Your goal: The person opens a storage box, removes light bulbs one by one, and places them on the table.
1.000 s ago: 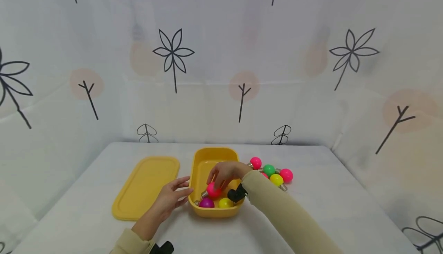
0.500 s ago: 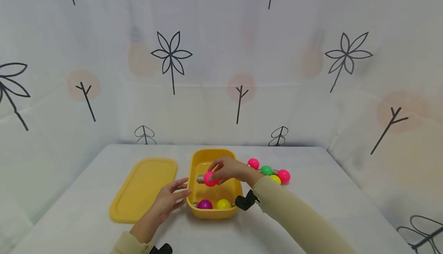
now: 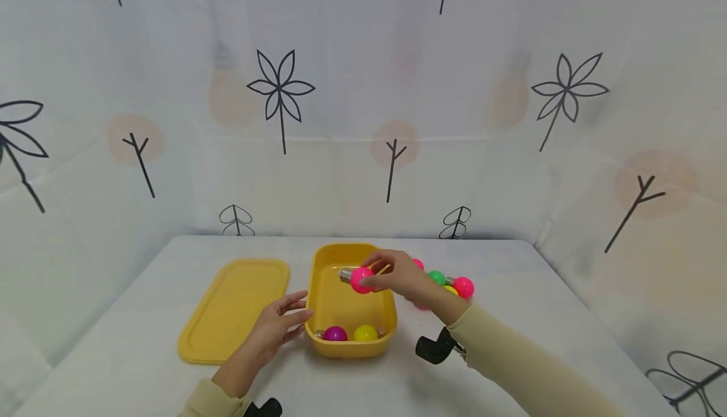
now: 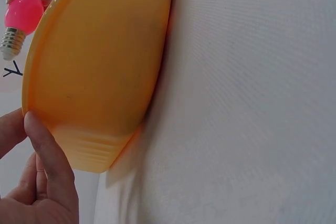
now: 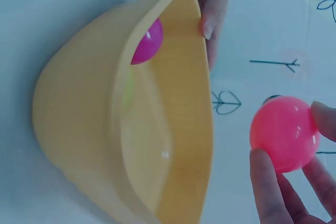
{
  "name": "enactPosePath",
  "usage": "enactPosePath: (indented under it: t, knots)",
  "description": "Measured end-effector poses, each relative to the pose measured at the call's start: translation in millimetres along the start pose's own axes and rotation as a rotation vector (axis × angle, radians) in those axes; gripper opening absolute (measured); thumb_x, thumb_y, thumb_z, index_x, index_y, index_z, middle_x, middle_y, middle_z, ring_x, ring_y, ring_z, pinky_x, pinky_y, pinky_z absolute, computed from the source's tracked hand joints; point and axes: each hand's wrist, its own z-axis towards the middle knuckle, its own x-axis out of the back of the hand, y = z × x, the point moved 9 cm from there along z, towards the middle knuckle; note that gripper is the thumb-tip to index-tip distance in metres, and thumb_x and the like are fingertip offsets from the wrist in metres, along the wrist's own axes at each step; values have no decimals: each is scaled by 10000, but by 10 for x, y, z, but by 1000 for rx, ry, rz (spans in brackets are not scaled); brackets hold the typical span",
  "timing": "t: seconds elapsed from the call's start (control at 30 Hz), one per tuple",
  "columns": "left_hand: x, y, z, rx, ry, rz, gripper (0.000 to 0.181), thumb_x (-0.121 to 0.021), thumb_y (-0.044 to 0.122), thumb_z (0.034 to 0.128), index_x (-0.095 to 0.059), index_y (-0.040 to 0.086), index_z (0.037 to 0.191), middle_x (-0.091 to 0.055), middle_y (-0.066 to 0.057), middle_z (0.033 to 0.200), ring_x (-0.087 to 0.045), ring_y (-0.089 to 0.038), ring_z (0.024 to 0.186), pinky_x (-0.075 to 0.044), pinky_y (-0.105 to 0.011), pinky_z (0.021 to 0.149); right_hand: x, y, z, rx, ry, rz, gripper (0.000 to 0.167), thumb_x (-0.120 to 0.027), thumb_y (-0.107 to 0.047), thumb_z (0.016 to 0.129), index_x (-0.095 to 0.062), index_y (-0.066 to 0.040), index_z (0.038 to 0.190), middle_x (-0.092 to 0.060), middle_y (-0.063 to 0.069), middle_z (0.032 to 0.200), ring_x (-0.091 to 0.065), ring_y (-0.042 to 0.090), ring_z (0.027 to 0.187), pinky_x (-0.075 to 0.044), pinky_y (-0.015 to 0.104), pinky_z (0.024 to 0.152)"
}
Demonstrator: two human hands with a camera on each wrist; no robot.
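A pink light bulb [image 3: 361, 280] with a silver screw base is held between the thumb and fingers of the right hand [image 3: 397, 276]. It hangs above the yellow plastic bin [image 3: 352, 349], its base pointing left in the head view. Inside the bin, near its front wall, lie a purple bulb [image 3: 335, 334] and a yellow bulb [image 3: 366, 333]. The left hand [image 3: 275, 322] touches the bin's left rim with its fingertips, fingers mostly straight. In the right wrist view the pink bulb [image 5: 286, 132] is pinched by the fingertips, and its screw base is hidden.
A flat yellow lid [image 3: 235, 313] lies left of the bin on the white table [image 3: 511, 341]. Right of the bin several loose bulbs are grouped, among them a green one [image 3: 436, 277] and a pink one [image 3: 464, 287]; the right hand partly covers the group.
The right hand has lifted the pink bulb from the bin's front part, up and slightly back to the right. The purple and yellow bulbs stay inside. The left hand has stayed at the rim.
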Motion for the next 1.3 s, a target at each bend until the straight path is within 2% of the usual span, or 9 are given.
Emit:
enactPosePath:
  t: [0.07, 0.2, 0.37, 0.53, 0.8, 0.97, 1.17, 1.3]
  knots:
    - [4, -5, 5, 0, -1, 0, 495, -698, 109, 837, -526, 38, 1295, -527, -155, 1173, -579, -194, 856, -533, -303, 750, 58, -3, -41, 1, 34, -19, 354, -765, -256, 773, -630, -107, 1065, -589, 57, 975, -610, 227, 796, -525, 313, 629]
    - [12, -11, 14, -4, -3, -2, 495, -695, 105, 839, -523, 30, 1296, -524, -162, 1173, -579, -200, 855, -533, -303, 748, 179, 2, -126, -3, 96, -48, 346, -765, -272, 771, -632, -127, 1056, -588, 38, 972, -581, 203, 797, -460, 252, 527]
    - [7, -16, 19, -7, -11, 2, 501, -696, 114, 840, -519, 30, 1300, -516, -177, 1188, -577, -199, 854, -534, -304, 752, 327, 82, -209, -20, 160, -51, 339, -767, -251, 771, -631, -125, 1055, -592, 31, 966, -560, 199, 837, -527, 294, 626]
    - [6, -27, 25, -9, -13, 2, 500, -696, 119, 840, -520, 30, 1299, -515, -178, 1189, -575, -192, 845, -534, -304, 749, 478, 168, -289, -26, 209, -57, 364, -771, -247, 766, -627, -114, 1073, -601, 41, 997, -559, 219, 889, -535, 323, 703]
    - [-5, -22, 27, -13, -26, -3, 503, -691, 115, 844, -512, 25, 1306, -509, -166, 1187, -576, -184, 846, -533, -306, 749, 682, 274, -463, -16, 251, -105, 367, -755, -222, 782, -622, -88, 1096, -599, 60, 1031, -552, 238, 922, -530, 308, 712]
    - [0, -15, 26, -16, -23, -6, 499, -692, 113, 843, -516, 25, 1301, -512, -159, 1177, -579, -190, 850, -534, -307, 749, 776, 411, -518, -52, 280, -123, 406, -764, -256, 768, -617, -79, 1103, -604, 61, 1034, -556, 232, 912, -535, 310, 709]
    - [-2, -11, 19, -13, -15, -11, 502, -700, 111, 835, -522, 25, 1296, -518, -150, 1162, -583, -191, 849, -535, -307, 749, 825, 628, -579, -98, 303, -114, 403, -760, -237, 772, -614, -69, 1108, -597, 78, 1044, -553, 249, 935, -545, 369, 733]
    - [1, -2, 5, -9, -12, -11, 503, -704, 112, 831, -525, 26, 1293, -520, -144, 1150, -582, -190, 845, -536, -314, 754, 833, 742, -633, -114, 324, -123, 412, -759, -252, 773, -616, -68, 1112, -605, 79, 1056, -555, 244, 937, -544, 348, 714]
